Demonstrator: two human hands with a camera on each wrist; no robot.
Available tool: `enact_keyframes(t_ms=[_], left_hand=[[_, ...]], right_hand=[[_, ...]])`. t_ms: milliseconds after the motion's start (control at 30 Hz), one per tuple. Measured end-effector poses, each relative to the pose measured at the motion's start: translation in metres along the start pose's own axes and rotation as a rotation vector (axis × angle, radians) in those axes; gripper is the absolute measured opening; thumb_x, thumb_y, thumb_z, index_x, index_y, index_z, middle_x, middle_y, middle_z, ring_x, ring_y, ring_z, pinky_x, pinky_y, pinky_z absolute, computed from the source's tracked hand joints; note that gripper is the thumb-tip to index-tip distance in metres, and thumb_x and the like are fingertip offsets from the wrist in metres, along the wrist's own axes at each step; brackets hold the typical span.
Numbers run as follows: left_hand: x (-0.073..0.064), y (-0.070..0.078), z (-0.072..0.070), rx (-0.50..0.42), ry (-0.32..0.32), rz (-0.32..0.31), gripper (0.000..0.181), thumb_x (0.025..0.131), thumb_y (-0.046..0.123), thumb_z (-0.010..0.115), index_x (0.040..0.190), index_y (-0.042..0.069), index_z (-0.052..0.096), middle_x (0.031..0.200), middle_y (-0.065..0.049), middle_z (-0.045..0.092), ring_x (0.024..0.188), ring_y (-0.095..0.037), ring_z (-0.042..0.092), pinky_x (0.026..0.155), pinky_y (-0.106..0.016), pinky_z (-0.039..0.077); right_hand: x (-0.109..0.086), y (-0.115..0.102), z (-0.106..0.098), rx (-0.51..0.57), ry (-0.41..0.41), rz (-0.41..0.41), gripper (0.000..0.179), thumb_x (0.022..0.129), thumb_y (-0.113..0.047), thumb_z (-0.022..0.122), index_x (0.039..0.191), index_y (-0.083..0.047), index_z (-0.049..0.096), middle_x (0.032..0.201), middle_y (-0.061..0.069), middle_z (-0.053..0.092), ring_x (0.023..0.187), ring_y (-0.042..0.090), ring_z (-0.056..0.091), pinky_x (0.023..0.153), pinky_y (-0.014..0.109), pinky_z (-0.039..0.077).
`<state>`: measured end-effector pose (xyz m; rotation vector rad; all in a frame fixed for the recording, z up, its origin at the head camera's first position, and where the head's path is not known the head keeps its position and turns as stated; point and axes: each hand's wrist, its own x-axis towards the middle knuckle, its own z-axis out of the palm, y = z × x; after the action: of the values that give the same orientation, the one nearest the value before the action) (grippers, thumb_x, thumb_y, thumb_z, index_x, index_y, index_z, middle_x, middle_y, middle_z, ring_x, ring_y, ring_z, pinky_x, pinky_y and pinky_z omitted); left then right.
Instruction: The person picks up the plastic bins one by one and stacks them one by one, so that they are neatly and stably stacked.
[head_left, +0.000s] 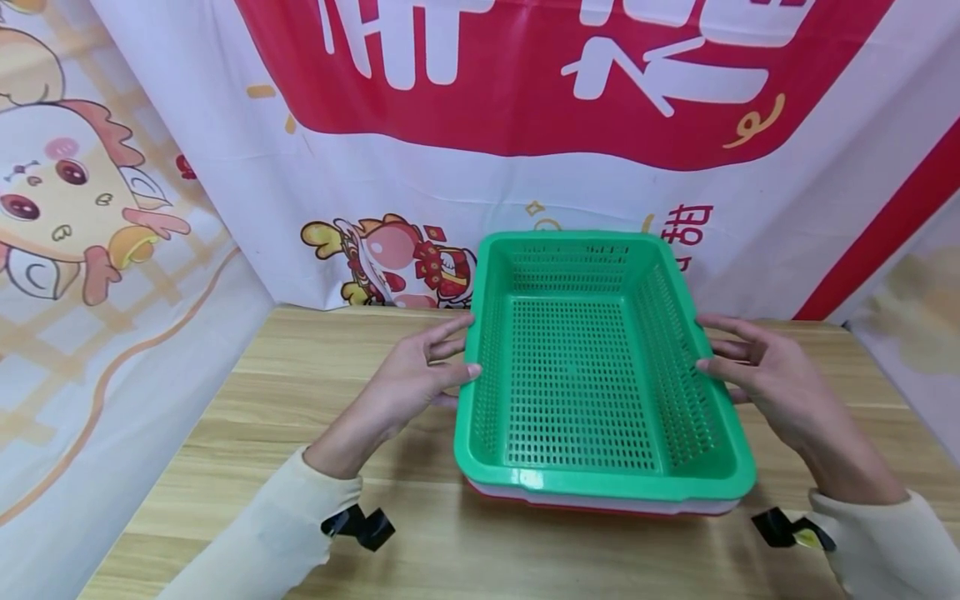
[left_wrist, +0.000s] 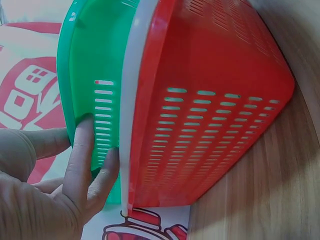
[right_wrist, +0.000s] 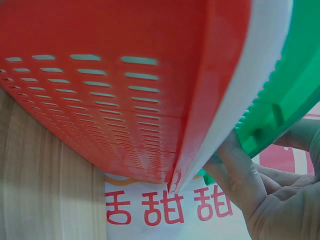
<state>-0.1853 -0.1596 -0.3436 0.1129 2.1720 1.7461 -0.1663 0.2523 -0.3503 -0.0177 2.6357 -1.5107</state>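
Observation:
A green plastic basket [head_left: 607,483] with a slotted bottom and sides sits nested on top of a white basket [left_wrist: 132,75], which in turn sits in a red basket [left_wrist: 215,60]. My left hand [head_left: 408,371] holds the green basket's left rim, thumb on top and fingers against the outer wall. On the opposite side my right hand [head_left: 776,371] grips the right rim in the same way. Both wrist views show the green wall standing up above the white and red rims, with fingers in that gap. Nothing lies inside the green basket.
The stack stands on a wooden table [head_left: 315,433] close to its back edge. Behind it hangs a red and white printed cloth [head_left: 420,175]. A patterned cloth [head_left: 112,358] covers the left side. Black straps [head_left: 360,525] show at the sleeve cuffs.

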Motion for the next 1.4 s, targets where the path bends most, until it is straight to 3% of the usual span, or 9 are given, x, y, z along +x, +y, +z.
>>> enact_keyframes(t_ms=[567, 1400], left_hand=[[0.0055, -0.0051, 0.0004, -0.031, -0.013, -0.024, 0.070, 0.099, 0.012, 0.073, 0.159, 0.032, 0.044, 0.155, -0.009, 0.056, 0.115, -0.028, 0.075, 0.082, -0.042, 0.066], [0.0075, -0.0091, -0.0005, -0.055, -0.026, -0.008, 0.066, 0.099, 0.012, 0.073, 0.158, 0.026, 0.047, 0.153, -0.009, 0.058, 0.110, -0.028, 0.077, 0.081, -0.043, 0.067]], right_hand=[[0.0036, 0.0019, 0.0000, -0.033, -0.013, 0.036, 0.070, 0.106, -0.028, 0.063, 0.165, -0.009, 0.031, 0.154, 0.033, 0.049, 0.093, -0.008, 0.068, 0.079, 0.029, 0.066], [0.0092, 0.0081, -0.0020, -0.084, -0.035, 0.018, 0.067, 0.105, -0.026, 0.065, 0.162, -0.009, 0.036, 0.140, 0.026, 0.056, 0.094, 0.005, 0.067, 0.079, 0.027, 0.063]])
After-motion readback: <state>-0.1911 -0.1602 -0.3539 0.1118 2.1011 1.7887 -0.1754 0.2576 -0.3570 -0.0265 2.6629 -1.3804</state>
